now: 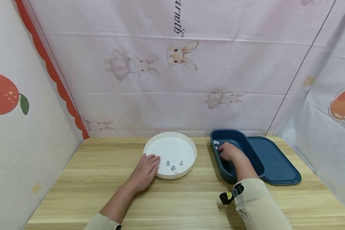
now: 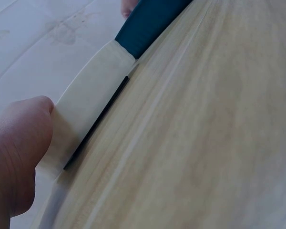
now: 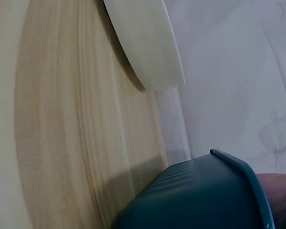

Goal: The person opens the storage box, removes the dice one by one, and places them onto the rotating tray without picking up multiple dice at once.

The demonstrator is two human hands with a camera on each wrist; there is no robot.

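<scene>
A round white tray (image 1: 170,150) stands on the table, with several white dice (image 1: 173,167) lying near its front side. My left hand (image 1: 145,171) rests on the tray's left rim, its fingers extended over the edge. In the left wrist view, part of the left hand (image 2: 21,148) lies against the tray's outer wall (image 2: 88,90). My right hand (image 1: 231,152) reaches down into a dark blue box (image 1: 251,156), close to its left wall. A few dice (image 1: 216,142) lie in that box beside the hand. The right fingertips are mostly hidden, so their hold is unclear.
A flat blue lid (image 1: 279,161) lies to the right of the box, partly behind it. The wooden table (image 1: 103,163) ends at a fabric backdrop (image 1: 149,105) with printed rabbits. Fabric also hangs on both sides.
</scene>
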